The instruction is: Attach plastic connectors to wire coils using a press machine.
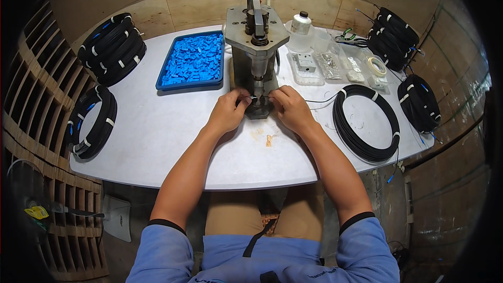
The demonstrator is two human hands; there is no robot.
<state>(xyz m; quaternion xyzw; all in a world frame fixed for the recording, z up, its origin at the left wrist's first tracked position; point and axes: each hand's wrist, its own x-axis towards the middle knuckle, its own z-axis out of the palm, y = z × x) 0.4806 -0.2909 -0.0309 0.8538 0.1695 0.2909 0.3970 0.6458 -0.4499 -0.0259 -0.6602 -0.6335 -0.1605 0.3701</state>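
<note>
Nearest to me are the blue shirt (251,256) and the tan trousers (230,217), below the curved near edge of the white surface (152,147). Just beyond that edge, near the middle, I see a small orange-brown mark (269,140).

Farther in, both hands meet at the foot of the upright metal press (277,40). My right hand (291,109) has its grip pinched on a thin black cable (322,101), which runs off to the right toward a large black coil (340,126) with white ties. My left hand (227,110) sits on the other side of the tool with its fingers curled in; a small pale piece shows at the fingertips, but I cannot tell whether that grip closes on it.

On the left, another tied coil (108,120) lies near the edge. Beyond the left hand, a dark blue tray (189,88) holds many bright blue pieces (191,57).

To the far right I have clear containers (308,80), a tape roll (381,71) and a white bottle (301,22). Coil stacks stand at far left (112,50) and far right, before the plywood wall (209,13).
</note>
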